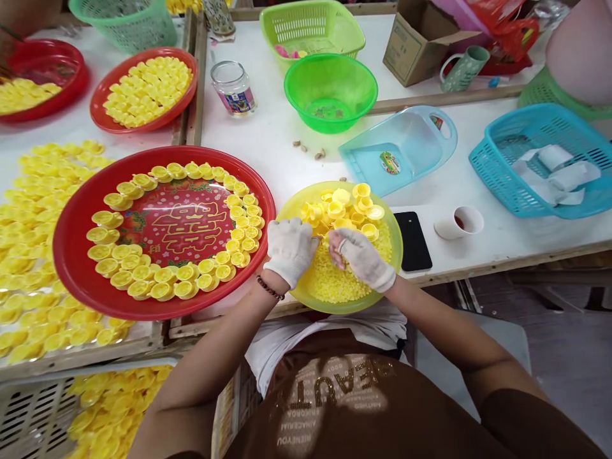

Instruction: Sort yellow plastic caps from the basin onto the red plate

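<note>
My left hand [291, 250], in a white glove, is curled closed at the left rim of a yellow bowl [398, 248]. Over the bowl's middle, my gloved right hand [362, 256] has its fingers drawn together; what either hand holds, if anything, is hidden. Small yellow pellets [335, 280] fill the bowl's front. A heap of yellow plastic cups [337, 207] lies on them at the back. Left of the bowl, a red tray [71, 255] carries a ring of similar yellow cups [162, 291], its patterned centre bare.
Yellow pieces [38, 255] cover the table at left, near an orange-red tray [95, 115]. Behind the bowl stand a green basin [331, 92], a glass jar [234, 89] and a blue scoop [411, 143]. A phone [414, 241], paper cup [459, 223] and blue basket [540, 191] are right.
</note>
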Available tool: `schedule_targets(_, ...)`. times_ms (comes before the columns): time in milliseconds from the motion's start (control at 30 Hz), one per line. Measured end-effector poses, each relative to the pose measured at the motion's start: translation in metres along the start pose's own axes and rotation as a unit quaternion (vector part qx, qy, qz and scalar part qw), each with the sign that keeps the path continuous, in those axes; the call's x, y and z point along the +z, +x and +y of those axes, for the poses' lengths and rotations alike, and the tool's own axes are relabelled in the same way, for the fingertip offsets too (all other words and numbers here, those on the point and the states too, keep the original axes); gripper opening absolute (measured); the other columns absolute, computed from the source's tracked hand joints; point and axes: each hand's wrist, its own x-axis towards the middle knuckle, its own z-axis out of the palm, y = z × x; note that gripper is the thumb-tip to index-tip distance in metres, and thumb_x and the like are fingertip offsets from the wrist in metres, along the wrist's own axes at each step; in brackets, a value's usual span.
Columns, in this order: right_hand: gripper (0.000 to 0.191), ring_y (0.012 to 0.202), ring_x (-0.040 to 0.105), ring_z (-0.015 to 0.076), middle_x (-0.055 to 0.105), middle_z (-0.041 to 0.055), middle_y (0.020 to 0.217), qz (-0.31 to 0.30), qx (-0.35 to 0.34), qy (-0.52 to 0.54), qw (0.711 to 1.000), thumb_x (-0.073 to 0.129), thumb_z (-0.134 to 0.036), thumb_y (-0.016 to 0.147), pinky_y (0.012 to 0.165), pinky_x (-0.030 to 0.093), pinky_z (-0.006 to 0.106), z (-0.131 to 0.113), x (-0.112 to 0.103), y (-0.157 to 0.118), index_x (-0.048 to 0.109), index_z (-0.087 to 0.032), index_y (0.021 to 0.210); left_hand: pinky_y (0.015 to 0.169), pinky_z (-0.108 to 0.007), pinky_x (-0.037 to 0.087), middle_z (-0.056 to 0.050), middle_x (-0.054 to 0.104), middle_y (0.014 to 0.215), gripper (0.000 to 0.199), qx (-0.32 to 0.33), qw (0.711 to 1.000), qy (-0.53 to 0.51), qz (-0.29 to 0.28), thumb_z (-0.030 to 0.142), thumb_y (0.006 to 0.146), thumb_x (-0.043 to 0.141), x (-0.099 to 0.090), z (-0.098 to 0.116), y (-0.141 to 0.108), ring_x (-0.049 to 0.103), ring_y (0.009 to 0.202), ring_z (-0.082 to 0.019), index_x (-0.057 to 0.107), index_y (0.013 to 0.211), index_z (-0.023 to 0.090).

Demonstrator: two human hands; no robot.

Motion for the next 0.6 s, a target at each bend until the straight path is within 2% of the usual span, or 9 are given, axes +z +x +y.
schedule_targets(100,0.039,0.05,0.047,0.0099,0.048,-0.0061,0.061,0.034,0.056,0.184,0.981,0.064,-0.057,0.092,0.049,0.036,0.024,-0.006,-0.004,0.005,0.053,-0.021,0.081,0.082,-0.048,0.039,-0.014,0.07,0.09,0.032,0.003,1.0,-0.013,0.023,0.039,0.099,0.052,0.007,0.0,-0.006,0.064,0.088,-0.032,0.072,0.088,0.016)
schedule_targets(233,0.042,0.05,0.047,0.0083,0.049,-0.0064,0.061,0.058,0.086,0.279,0.955,0.069,-0.059,0.089,0.046,0.034,0.021,-0.014,-0.008,0.013,0.053,-0.021,0.083,0.085,-0.049,0.038,-0.011,0.071,0.089,0.029,0.049,0.997,-0.041,0.032,0.036,0.1,0.05,0.013,0.001,-0.014,0.064,0.088,-0.031,0.072,0.088,0.02)
schedule_targets(333,0.045,0.043,0.039,0.0061,0.045,-0.0083,0.057,0.074,0.08,0.279,0.954,0.071,-0.06,0.087,0.042,0.027,0.02,-0.019,-0.006,0.016,0.05,-0.021,0.08,0.087,-0.05,0.04,-0.01,0.072,0.094,0.02,0.068,0.995,-0.063,0.034,0.034,0.094,0.059,0.015,0.001,-0.021,0.065,0.091,-0.032,0.071,0.098,0.02)
schedule_targets(433,0.046,0.041,0.036,0.0055,0.043,-0.0089,0.056,0.089,0.039,0.254,0.962,0.07,-0.061,0.088,0.041,0.022,0.021,-0.022,0.002,0.018,0.049,-0.022,0.078,0.087,-0.047,0.045,-0.009,0.073,0.1,0.021,0.061,0.991,-0.115,0.032,0.029,0.09,0.061,0.016,0.002,-0.031,0.067,0.096,-0.031,0.069,0.107,0.02)
schedule_targets(600,0.046,0.046,0.042,0.0079,0.043,-0.0071,0.06,0.107,-0.063,0.202,0.971,0.063,-0.064,0.092,0.044,0.029,0.023,-0.019,0.023,0.02,0.048,-0.023,0.078,0.085,-0.039,0.052,-0.008,0.073,0.101,0.021,0.047,0.975,-0.216,0.019,0.021,0.084,0.061,0.017,0.009,-0.045,0.069,0.096,-0.027,0.064,0.104,0.019)
